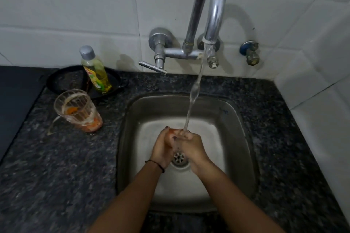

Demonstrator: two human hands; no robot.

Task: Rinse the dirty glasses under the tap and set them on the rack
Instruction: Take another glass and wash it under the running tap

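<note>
My left hand (161, 147) and my right hand (191, 147) meet over the drain inside the steel sink (236, 138), directly under the running stream from the tap (214, 5). Their fingers curl round a glass (171, 130) that shows only as an orange-tinted patch between them; the rest is hidden by the fingers and the water. A second dirty glass (77, 109) with orange residue stands on the dark granite counter (56, 166), left of the sink. No rack is in view.
A yellow dish-soap bottle (95, 72) stands in a black pan (64, 81) at the back left. The tap lever (152, 66) juts out over the sink's back edge. A small valve (250, 53) sits on the tiled wall at the right.
</note>
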